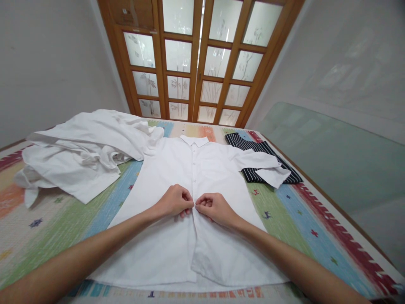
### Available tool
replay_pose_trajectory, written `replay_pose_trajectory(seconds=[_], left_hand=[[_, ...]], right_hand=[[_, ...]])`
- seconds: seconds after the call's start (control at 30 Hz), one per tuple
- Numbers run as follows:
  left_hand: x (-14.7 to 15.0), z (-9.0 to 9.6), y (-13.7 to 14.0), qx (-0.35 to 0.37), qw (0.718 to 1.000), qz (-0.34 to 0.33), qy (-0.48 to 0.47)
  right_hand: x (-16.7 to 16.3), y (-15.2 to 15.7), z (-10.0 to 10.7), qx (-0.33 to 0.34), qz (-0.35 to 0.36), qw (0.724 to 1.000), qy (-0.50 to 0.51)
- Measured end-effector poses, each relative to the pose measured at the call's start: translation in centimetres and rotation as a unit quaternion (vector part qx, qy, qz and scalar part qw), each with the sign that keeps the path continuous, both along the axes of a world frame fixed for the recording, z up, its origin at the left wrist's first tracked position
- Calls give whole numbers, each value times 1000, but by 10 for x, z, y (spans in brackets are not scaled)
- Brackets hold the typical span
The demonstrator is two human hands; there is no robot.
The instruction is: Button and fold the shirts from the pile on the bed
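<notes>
A white button-up shirt (167, 173) lies face up and spread out, its collar pointing away from me. The upper part of its placket is buttoned, and below my hands the front edges part slightly. My left hand (179, 200) pinches the placket from the left at mid-shirt. Opposite it, my right hand (217, 209) pinches the same spot from the right, fingertips nearly touching the left ones. Any button between the fingers is hidden. The shirt's right-side sleeve lies partly over a folded black-and-white striped cloth (234, 140).
A rumpled pile of white cloth (85, 147) sits at the left and meets the shirt's left sleeve. Underneath is a colourful striped table covering (303, 219). A greenish glass panel (316, 143) leans along the right wall, and wooden glazed doors (196, 59) stand beyond the far edge.
</notes>
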State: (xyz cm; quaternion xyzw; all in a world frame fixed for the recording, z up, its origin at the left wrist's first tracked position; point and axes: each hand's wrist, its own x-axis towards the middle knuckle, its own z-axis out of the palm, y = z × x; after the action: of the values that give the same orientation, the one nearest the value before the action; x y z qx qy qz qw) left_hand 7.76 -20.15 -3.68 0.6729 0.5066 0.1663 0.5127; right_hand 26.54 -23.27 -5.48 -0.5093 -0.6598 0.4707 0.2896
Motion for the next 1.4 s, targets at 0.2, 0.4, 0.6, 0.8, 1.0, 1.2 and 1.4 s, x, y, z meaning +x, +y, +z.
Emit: replay_pose_trajectory(seconds=[0.2,0.4,0.6,0.8,1.0,1.2,1.4], left_hand=[[-1,-11,1,-29,998,23,-40],[-2,-14,-1,-27,998,20,-48],[-1,-6,-5,180,983,7,22],[-1,-11,-8,256,966,-12,31],[-9,-15,-11,303,951,-43,39],[-17,-12,-19,338,936,-87,32],[-21,-14,-31,380,915,-118,67]], right_hand=[[-5,0,4,76,3,995,-60],[-7,3,5,71,5,995,-73],[-5,6,3,57,13,996,-69],[-4,9,5,51,27,995,-87],[-5,4,6,138,22,979,-147],[-2,-1,7,236,77,938,-244],[-15,-4,14,260,129,854,-432]])
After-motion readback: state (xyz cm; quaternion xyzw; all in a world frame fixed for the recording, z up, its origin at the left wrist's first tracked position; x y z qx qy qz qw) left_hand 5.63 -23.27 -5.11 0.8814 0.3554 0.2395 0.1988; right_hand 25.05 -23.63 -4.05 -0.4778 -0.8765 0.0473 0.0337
